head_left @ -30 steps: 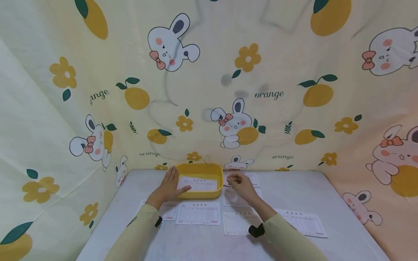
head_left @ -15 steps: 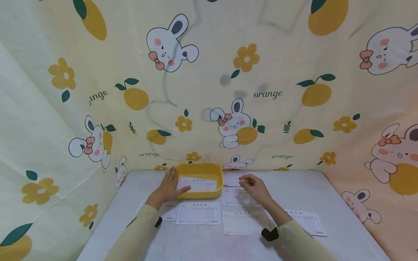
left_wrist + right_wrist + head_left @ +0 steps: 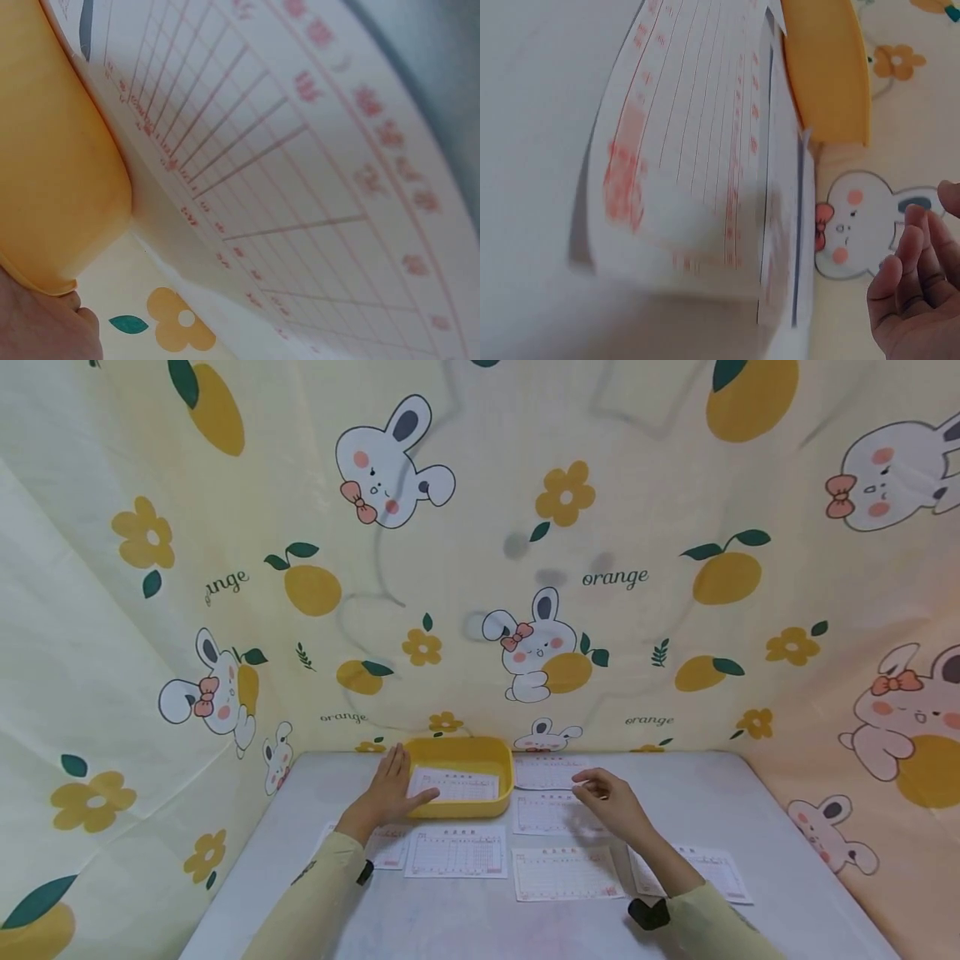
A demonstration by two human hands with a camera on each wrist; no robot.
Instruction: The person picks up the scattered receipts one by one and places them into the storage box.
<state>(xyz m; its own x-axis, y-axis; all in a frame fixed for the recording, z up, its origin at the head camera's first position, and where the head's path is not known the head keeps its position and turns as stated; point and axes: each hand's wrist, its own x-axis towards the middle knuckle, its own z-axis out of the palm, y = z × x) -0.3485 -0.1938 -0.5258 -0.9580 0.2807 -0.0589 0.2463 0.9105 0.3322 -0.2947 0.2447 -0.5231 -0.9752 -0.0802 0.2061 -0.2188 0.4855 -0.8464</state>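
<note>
The left hand (image 3: pixel 384 793) lay straight-fingered against the tray (image 3: pixel 465 810), seemingly to steady it, while the loosely curled right hand (image 3: pixel 613 803) held nothing near the slips (image 3: pixel 567 873).

The head camera looks forward and down from farther back; both close wrist views share the yellow tray (image 3: pixel 826 71).
</note>
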